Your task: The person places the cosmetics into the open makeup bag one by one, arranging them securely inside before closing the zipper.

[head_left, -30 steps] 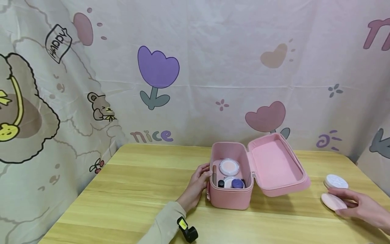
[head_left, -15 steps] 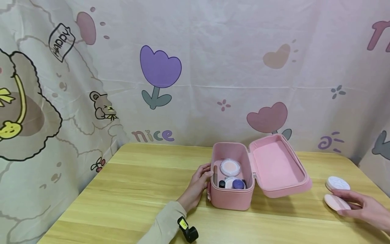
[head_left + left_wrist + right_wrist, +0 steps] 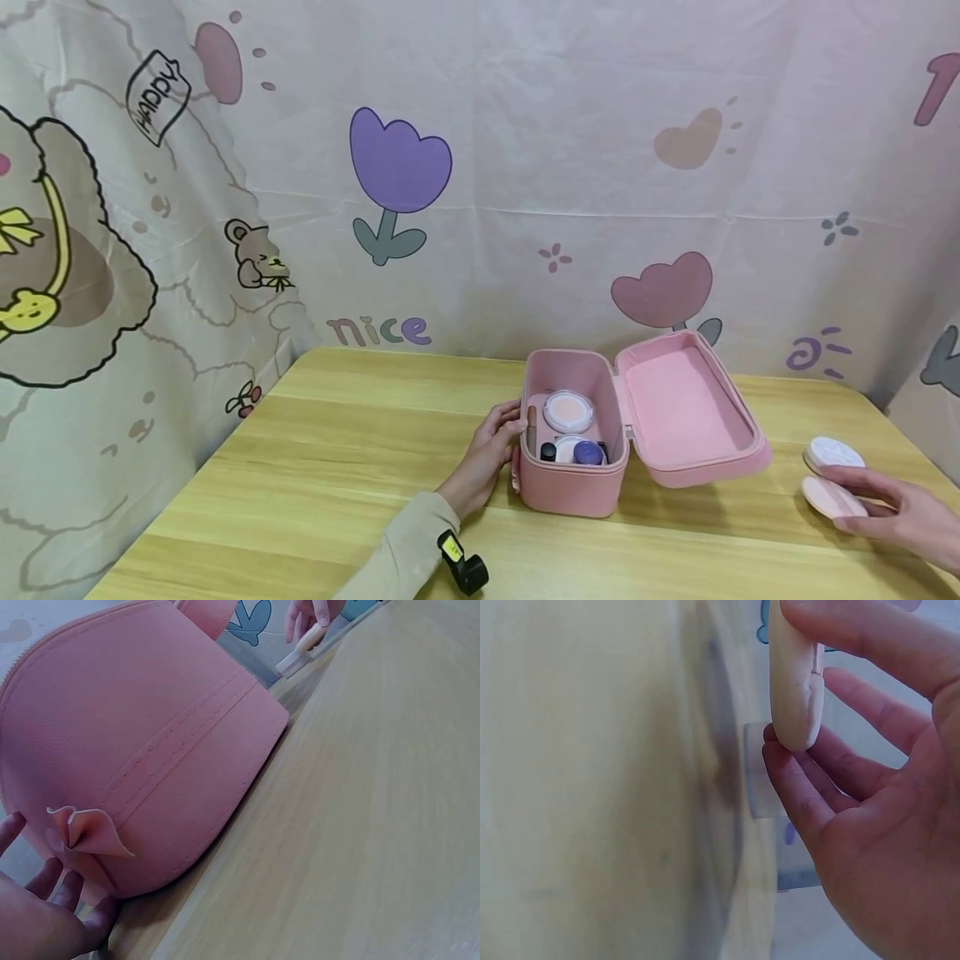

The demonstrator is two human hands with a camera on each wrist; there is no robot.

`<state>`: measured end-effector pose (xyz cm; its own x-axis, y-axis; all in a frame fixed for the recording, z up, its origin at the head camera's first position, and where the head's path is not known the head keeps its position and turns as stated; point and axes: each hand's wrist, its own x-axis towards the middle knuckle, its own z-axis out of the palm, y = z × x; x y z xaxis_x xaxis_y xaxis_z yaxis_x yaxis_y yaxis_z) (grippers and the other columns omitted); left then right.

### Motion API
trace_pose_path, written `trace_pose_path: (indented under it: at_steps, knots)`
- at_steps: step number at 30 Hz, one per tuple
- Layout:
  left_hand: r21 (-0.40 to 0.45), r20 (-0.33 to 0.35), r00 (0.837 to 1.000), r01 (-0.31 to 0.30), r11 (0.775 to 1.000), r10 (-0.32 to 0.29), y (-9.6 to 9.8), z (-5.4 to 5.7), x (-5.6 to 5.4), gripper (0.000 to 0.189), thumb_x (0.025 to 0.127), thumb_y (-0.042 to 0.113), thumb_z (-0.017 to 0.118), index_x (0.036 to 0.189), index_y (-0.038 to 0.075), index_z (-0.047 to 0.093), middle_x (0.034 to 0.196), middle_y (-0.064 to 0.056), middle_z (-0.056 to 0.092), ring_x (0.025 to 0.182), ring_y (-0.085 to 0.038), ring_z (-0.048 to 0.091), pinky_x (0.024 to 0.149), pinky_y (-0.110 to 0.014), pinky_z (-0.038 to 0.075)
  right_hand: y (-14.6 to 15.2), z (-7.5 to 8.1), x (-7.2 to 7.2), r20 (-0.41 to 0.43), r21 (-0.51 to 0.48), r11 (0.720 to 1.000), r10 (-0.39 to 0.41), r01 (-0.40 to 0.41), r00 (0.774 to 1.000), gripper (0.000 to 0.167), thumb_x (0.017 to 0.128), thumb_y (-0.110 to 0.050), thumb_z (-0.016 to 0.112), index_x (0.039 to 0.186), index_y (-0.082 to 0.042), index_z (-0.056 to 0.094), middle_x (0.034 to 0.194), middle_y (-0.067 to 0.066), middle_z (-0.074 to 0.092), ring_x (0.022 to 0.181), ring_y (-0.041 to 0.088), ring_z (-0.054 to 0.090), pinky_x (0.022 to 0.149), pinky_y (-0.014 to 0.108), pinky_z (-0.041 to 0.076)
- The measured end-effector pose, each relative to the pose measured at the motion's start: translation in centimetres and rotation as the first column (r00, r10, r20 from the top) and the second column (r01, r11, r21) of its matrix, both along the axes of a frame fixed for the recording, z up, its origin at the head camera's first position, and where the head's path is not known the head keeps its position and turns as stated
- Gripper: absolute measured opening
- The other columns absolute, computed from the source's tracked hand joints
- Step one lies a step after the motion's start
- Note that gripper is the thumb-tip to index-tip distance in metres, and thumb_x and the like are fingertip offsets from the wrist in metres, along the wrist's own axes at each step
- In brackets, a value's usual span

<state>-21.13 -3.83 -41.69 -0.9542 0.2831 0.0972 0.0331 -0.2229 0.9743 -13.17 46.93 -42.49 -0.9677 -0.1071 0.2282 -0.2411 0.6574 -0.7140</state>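
A pink cosmetic case [image 3: 570,493] stands on the table with its lid [image 3: 690,408] flipped open to the right. My left hand [image 3: 487,454] rests against the case's left wall; in the left wrist view its fingers lie beside a small pink bow [image 3: 90,832]. At the far right, my right hand [image 3: 900,510] pinches a pale pink powder puff [image 3: 828,497] between thumb and fingers. The right wrist view shows the puff [image 3: 796,682] edge-on, above its shadow on the table. Just behind it lies a round white compact [image 3: 834,453].
Inside the case are a clear-lidded compact [image 3: 568,412], a slim brown tube [image 3: 532,429], a black cap [image 3: 548,452] and a purple-lidded jar [image 3: 588,452]. A printed curtain [image 3: 495,167] hangs behind the wooden table [image 3: 360,433]. A black wrist camera [image 3: 465,567] sits on the left sleeve.
The head view has turned slightly left, so things shift a little to the right in it. Both hands stay nearly still, the right one with the powder puff.
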Motion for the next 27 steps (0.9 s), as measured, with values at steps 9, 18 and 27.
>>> trace_pose_path:
  at_steps: [9,18,27]
  knots:
    - [-0.002,0.002,1.000,0.005,1.000,-0.005,0.1,-0.2,-0.1,0.057,0.093,0.024,0.054,0.142,0.001,0.039,0.142,-0.021,0.040,0.123,-0.031,0.045,0.095,-0.035,0.041,-0.7,2.0,0.7,-0.011,-0.107,0.994,0.030,-0.031,0.999,0.070,0.076,0.018,0.068,0.111,-0.042,0.062,0.106,-0.034,0.053,0.094,-0.020,0.043,0.069,0.006,0.043]
    - [-0.010,-0.001,1.000,0.009,1.000,-0.009,-0.2,0.0,-0.2,0.057,0.094,0.025,0.053,0.143,0.001,0.038,0.144,-0.021,0.038,0.125,-0.033,0.043,0.098,-0.038,0.040,-4.5,5.5,1.4,-0.160,-0.047,0.995,0.077,-0.085,0.984,0.072,0.067,0.022,0.071,0.117,-0.030,0.065,0.112,-0.032,0.055,0.097,-0.017,0.047,0.072,0.003,0.041]
    - [-0.018,0.008,1.000,0.007,1.000,-0.007,-0.1,0.0,-0.2,0.053,0.095,0.022,0.051,0.143,0.001,0.038,0.144,-0.021,0.038,0.125,-0.032,0.043,0.099,-0.039,0.039,-6.6,6.4,1.9,-0.225,0.015,0.983,0.184,-0.185,0.957,0.071,0.063,0.023,0.073,0.122,-0.015,0.065,0.122,-0.026,0.057,0.102,-0.011,0.050,0.076,0.005,0.042]
